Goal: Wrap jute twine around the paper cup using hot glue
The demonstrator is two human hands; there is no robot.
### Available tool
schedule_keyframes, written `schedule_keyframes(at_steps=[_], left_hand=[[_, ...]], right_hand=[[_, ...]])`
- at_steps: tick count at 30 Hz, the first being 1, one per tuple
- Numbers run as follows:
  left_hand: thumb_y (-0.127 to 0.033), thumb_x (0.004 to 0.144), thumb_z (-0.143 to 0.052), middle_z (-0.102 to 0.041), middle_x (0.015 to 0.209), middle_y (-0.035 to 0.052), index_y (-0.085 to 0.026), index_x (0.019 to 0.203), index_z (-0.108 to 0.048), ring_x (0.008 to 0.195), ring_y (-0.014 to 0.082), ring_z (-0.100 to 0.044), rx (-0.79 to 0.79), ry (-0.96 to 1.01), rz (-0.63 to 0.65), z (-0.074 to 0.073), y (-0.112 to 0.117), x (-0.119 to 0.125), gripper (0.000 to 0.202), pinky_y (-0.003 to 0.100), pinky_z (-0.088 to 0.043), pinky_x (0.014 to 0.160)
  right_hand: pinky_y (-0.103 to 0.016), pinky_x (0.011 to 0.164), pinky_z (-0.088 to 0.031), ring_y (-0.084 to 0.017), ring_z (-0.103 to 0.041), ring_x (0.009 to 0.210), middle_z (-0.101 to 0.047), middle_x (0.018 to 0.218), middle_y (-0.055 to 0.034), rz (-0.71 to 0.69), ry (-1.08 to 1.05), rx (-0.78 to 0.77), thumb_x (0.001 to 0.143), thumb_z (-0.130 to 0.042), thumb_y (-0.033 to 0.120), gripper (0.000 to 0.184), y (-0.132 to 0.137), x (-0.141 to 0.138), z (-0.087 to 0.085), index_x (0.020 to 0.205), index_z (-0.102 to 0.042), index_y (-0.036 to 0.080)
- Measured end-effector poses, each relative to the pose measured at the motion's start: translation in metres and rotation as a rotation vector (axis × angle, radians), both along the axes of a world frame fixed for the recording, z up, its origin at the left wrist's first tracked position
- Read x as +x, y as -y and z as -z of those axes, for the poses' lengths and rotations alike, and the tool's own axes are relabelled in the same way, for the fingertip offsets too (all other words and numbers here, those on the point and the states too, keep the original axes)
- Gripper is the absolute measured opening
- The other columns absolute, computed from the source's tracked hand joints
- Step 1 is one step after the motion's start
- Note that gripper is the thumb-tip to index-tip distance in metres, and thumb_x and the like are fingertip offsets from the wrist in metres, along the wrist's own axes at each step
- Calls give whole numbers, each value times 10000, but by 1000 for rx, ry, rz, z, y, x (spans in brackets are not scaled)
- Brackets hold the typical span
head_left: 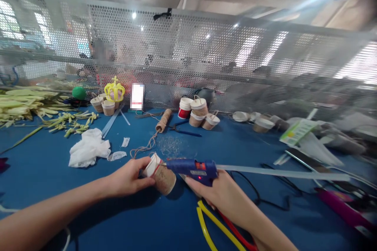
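Note:
My left hand [132, 178] grips a small brown cup [165, 180] by its white rim, and the cup lies tilted on its side. Wrapped round the handle of a blue hot glue gun [191, 168], my right hand [210, 190] holds it level. The gun's nozzle points left and meets or nearly meets the cup's rim, where a thin red line shows. A long clear glue stick [282, 171] sticks out of the gun's back. Twine [144, 149] runs from the cup's top toward a twine spool [163, 120].
Yellow-handled pliers or scissors [216, 225] lie below my right wrist. Several similar cups [198, 119] stand at the back, near blue-handled pliers [188, 133]. White cloth [89, 148] and dried leaves [26, 104] lie left. A phone [306, 160] and black cable [256, 194] are right. A perforated metal screen [176, 47] closes the back.

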State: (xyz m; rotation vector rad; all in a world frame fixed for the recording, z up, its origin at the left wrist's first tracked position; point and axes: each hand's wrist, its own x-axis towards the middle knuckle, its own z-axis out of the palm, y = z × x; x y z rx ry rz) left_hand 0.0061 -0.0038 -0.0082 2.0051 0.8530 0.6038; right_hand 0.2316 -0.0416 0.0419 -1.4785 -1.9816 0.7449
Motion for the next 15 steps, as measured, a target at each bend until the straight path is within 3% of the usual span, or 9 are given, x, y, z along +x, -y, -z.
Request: schedule_keyframes(at_steps=[6, 15], left_hand=[[-258, 766, -526, -623, 935, 48, -131, 982, -539, 831, 173, -553, 1, -11, -12, 4, -2, 0, 251, 253, -431, 742], [-253, 769, -523, -617, 939, 44, -139, 975, -534, 836, 168, -548, -4, -3, -12, 2, -2, 0, 236, 263, -432, 758]], right_hand=[[-244, 490, -436, -156, -537, 544, -528, 472, 24, 29, -35, -53, 726, -527, 343, 199, 2, -3, -3, 674, -635, 184], [-200, 355, -319, -65, -351, 356, -453, 455, 52, 14, -128, -173, 743, -530, 365, 247, 2, -1, 1, 593, -560, 171]])
